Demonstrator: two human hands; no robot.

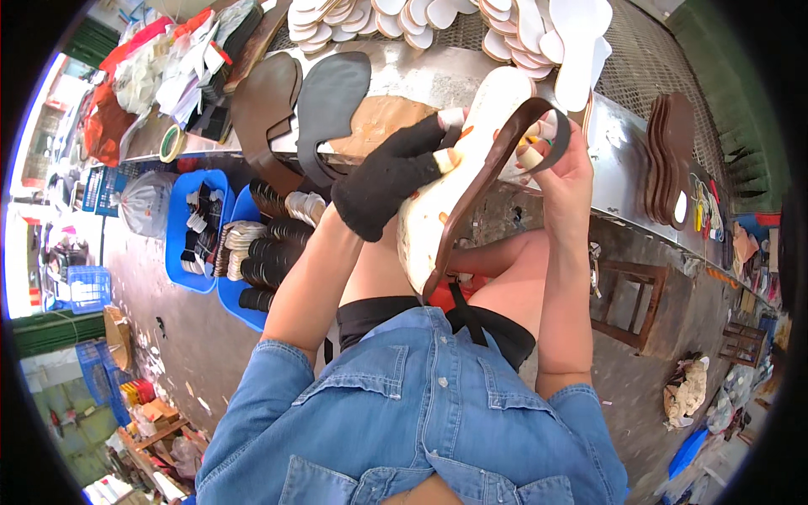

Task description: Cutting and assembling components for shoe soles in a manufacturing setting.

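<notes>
My left hand (pixel 389 175), in a black fingerless glove, grips a cream shoe insole (pixel 492 105) by its left side, with the thumb laid across its face. The insole is tilted above my lap and has a few orange-brown spots on it. A dark brown leather strip (pixel 473 192) follows the insole's right edge, and its free end loops over near the top. At that loop my right hand (pixel 569 168) is closed, with pale wraps on its fingertips. The strip seems pinched between thumb and fingers, partly hidden by the loop.
On the workbench (pixel 623 181) lie brown leather pieces (pixel 261 97), a dark grey piece (pixel 337 84), stacked white insoles (pixel 539 34) and stacked brown soles (pixel 671 151). Blue bins (pixel 175 244) with dark and pale pieces stand on the floor at left. A wooden frame (pixel 627 303) stands under the bench.
</notes>
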